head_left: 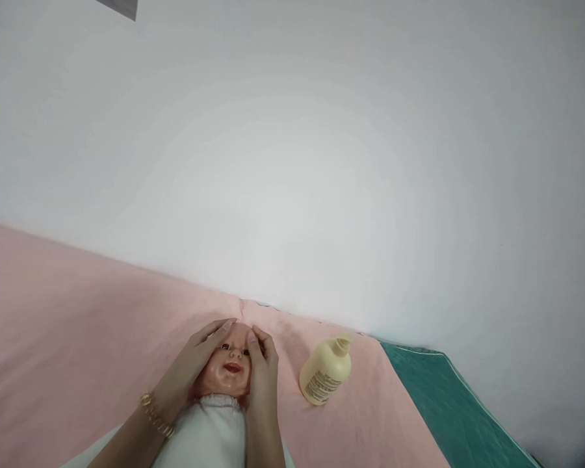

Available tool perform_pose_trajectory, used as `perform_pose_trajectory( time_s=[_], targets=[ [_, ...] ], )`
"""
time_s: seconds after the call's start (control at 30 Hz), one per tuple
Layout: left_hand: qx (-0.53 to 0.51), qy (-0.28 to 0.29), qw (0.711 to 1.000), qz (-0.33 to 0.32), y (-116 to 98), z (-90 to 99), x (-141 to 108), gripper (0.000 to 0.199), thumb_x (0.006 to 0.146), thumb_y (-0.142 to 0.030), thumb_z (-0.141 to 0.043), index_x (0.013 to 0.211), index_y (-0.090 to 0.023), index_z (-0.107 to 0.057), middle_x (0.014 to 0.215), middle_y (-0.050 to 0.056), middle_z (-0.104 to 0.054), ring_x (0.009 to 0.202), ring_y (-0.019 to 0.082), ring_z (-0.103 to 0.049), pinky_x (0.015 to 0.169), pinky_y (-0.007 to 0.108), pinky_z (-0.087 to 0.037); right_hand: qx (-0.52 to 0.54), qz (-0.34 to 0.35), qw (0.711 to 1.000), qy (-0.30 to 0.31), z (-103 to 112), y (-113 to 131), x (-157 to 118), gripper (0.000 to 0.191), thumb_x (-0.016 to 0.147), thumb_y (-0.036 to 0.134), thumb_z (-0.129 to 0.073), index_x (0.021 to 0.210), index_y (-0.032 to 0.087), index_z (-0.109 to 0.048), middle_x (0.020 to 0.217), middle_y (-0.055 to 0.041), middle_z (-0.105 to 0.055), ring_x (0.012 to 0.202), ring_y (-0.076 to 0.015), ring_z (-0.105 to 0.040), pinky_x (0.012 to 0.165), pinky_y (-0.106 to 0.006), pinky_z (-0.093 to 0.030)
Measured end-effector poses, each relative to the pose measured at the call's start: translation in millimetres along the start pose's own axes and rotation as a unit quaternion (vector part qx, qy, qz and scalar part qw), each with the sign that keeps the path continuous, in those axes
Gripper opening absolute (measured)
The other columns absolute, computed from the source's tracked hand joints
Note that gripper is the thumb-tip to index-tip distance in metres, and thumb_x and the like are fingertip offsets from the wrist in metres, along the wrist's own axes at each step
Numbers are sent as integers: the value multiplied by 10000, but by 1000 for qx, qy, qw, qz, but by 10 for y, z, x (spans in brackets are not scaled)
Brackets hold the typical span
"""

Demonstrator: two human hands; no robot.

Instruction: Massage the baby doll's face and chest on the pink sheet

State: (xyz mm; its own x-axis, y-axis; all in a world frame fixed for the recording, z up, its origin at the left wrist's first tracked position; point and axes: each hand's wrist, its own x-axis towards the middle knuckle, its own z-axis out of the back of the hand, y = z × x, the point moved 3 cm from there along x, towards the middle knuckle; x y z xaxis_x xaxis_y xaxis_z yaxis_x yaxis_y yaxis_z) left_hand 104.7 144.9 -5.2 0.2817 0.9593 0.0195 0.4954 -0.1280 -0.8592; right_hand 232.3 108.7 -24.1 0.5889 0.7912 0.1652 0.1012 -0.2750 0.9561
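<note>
A baby doll (233, 372) with a smiling face and red lips lies on its back, dressed in a white garment (202, 437) with a frilled collar. My left hand (197, 354), with a beaded bracelet at the wrist, is cupped around one side of the doll's head. Against the opposite side presses my right hand (264, 361). Both thumbs rest on the doll's forehead near its eyes, while the other fingers curve round the head and are partly hidden. A pale yellow pump bottle (325, 370) stands to the right of my right hand, not touching it.
Pink cloth (78, 325) covers the surface under the doll and bottle. At the right, a green mat (451, 396) shows beyond the cloth's edge. A white wall (312, 162) rises directly behind. A grey corner of something (124, 6) shows at upper left.
</note>
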Motion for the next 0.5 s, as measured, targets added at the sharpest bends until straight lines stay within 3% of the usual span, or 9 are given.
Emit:
perform_pose_trajectory(
  time_s=[0.1, 0.2, 0.5],
  targets=[
    [40, 33, 998, 36, -17, -2, 24, 525, 675, -476, -788, 1067, -145, -676, 1047, 117, -719, 1000, 286, -670, 854, 328, -553, -16, 3, 1000, 0, -2, -1, 1, 438, 693, 458, -745, 1024, 176, -690, 967, -63, -715, 956, -235, -640, 807, -306, -512],
    [78, 29, 994, 68, -5, 38, 57, 560, 679, -398, -799, 1150, -144, -634, 1087, 131, -707, 1014, 288, -669, 844, 331, -556, -23, 1, 1000, 1, 11, -14, 5, 440, 678, 421, -751, 1037, 178, -677, 982, -63, -708, 956, -237, -639, 808, -309, -510],
    [63, 19, 997, 51, 78, 60, 108, 487, 729, -438, -740, 1109, -149, -645, 1155, 131, -677, 1081, 288, -637, 906, 343, -529, 13, -43, 999, -4, 27, -87, 28, 346, 745, 400, -673, 1018, 187, -687, 1041, -70, -708, 1010, -250, -637, 842, -332, -512]
  ],
)
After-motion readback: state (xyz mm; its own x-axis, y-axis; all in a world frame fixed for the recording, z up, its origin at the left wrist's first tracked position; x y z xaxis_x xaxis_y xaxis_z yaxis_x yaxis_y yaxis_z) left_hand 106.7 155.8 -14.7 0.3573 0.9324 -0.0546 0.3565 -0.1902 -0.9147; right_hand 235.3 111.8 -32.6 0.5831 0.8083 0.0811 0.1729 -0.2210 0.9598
